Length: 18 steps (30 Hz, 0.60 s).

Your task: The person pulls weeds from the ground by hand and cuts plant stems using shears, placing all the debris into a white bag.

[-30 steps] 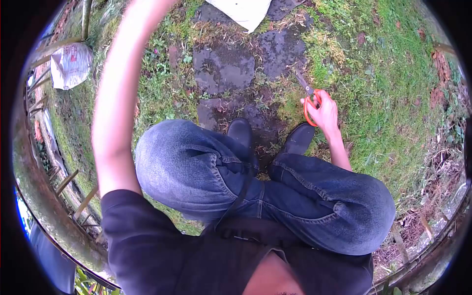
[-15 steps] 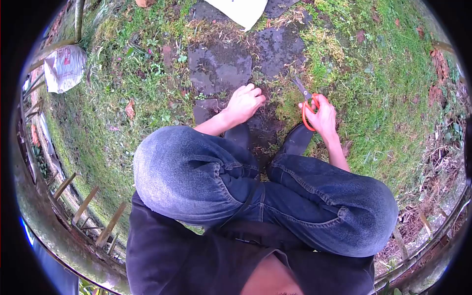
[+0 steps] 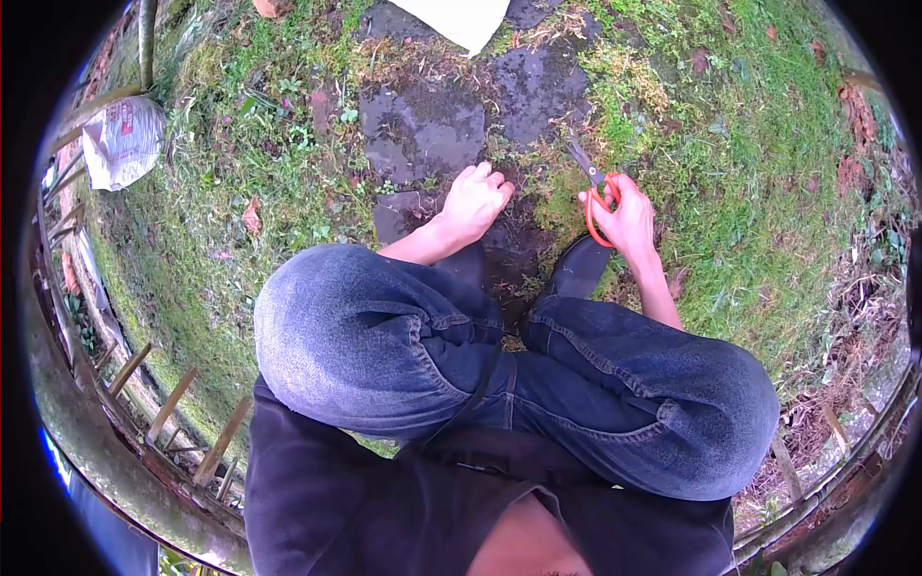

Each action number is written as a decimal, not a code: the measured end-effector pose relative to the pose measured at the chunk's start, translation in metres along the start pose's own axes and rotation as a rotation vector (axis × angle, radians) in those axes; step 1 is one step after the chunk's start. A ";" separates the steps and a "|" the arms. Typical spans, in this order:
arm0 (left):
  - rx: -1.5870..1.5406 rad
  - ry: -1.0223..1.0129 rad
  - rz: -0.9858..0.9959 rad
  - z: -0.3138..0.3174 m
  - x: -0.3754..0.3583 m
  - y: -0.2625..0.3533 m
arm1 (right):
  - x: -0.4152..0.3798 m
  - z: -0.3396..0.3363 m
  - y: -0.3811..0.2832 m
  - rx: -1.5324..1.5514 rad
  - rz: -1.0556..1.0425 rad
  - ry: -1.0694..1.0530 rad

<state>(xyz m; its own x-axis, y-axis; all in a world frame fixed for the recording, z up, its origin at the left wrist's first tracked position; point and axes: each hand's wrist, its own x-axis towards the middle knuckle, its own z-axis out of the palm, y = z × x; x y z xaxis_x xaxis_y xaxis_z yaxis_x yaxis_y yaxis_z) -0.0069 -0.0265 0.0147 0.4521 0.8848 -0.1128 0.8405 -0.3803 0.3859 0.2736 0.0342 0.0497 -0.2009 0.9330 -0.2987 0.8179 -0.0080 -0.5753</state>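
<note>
Crouching over a patch of wet paving, the person has both knees (image 3: 384, 336) drawn up in blue jeans, and these fill the near middle of the view, closing off the room close to the body. Open ground lies farther out: dark flat stones (image 3: 423, 130) run away up the middle, with mossy grass (image 3: 759, 163) spreading wide to the right and weedy grass (image 3: 240, 163) to the left. A white sack (image 3: 120, 139) lies at the far left by a rusty railing (image 3: 86, 384) that curves along the left edge; another white sheet (image 3: 461, 17) sits at the far top edge. Dead leaves and stalks line the right edge.

The left hand (image 3: 473, 200) rests knuckles-up on the ground at the seam between stone and moss, just beyond the left boot (image 3: 469, 261), fingers curled together into the low growth; whether anything is pinched in that grip I cannot tell. The right hand (image 3: 629, 216) sits a little to the right, near the right boot (image 3: 579, 269), its grip clamped through the orange loops of the scissors (image 3: 594, 187). The blades point far and left from that hand, their tip over the moss edge, near the left hand but apart from it.
</note>
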 end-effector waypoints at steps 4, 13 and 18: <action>-0.057 0.071 -0.024 0.003 0.004 -0.010 | 0.000 0.000 0.002 -0.007 -0.004 0.008; -0.224 0.246 -0.301 -0.075 0.040 -0.045 | -0.001 0.000 0.004 -0.010 -0.005 0.015; -0.516 0.362 -0.543 -0.136 0.048 -0.078 | 0.001 0.001 -0.002 -0.002 -0.011 0.004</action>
<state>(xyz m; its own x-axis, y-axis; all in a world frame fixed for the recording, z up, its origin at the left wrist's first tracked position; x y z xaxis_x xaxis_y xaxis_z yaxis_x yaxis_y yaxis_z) -0.0915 0.0826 0.1041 -0.1748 0.9751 -0.1362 0.6320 0.2172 0.7439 0.2711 0.0349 0.0498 -0.2082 0.9344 -0.2890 0.8167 0.0034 -0.5771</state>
